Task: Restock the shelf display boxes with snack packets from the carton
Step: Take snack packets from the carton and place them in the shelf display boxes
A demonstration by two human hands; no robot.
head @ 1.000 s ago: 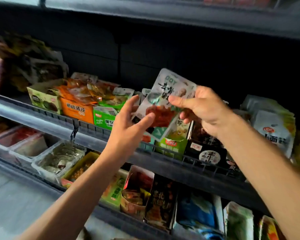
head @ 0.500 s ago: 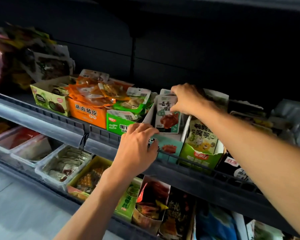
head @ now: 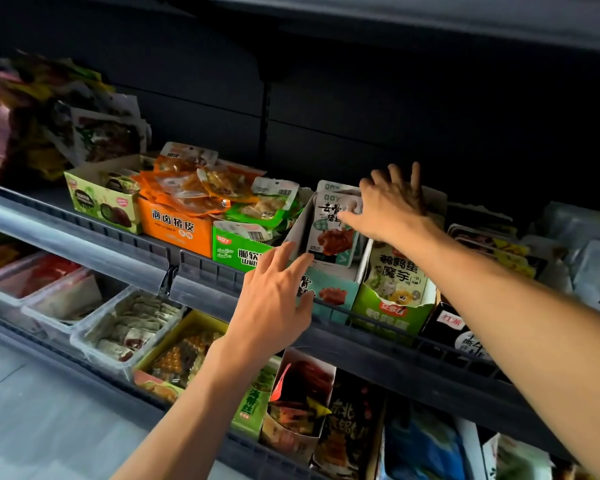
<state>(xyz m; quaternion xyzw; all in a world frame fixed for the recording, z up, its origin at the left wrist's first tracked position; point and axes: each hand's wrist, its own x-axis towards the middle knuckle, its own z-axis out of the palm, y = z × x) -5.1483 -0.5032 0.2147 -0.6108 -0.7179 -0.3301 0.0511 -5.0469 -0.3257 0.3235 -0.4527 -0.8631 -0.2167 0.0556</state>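
Restocking, mid-step — my right hand (head: 392,206) rests spread-fingered on the snack packets (head: 331,226) standing in the teal display box (head: 329,292) on the shelf (head: 201,275), gripping nothing. My left hand (head: 274,303) steadies the box front, fingers straight. Next, I judge: square the packets — then fetch more from the carton, out of view.

You have two hands in view, the left (head: 274,303) and the right (head: 392,206). On the upper shelf you can count six display boxes: pale green (head: 94,199), orange (head: 175,225), bright green (head: 239,252), teal (head: 329,292), another green (head: 392,306) and black (head: 451,329). Two packets (head: 331,230) stand upright in the teal box. Below, three clear trays (head: 94,344) sit side by side, with one yellow tray (head: 205,322) next to them.
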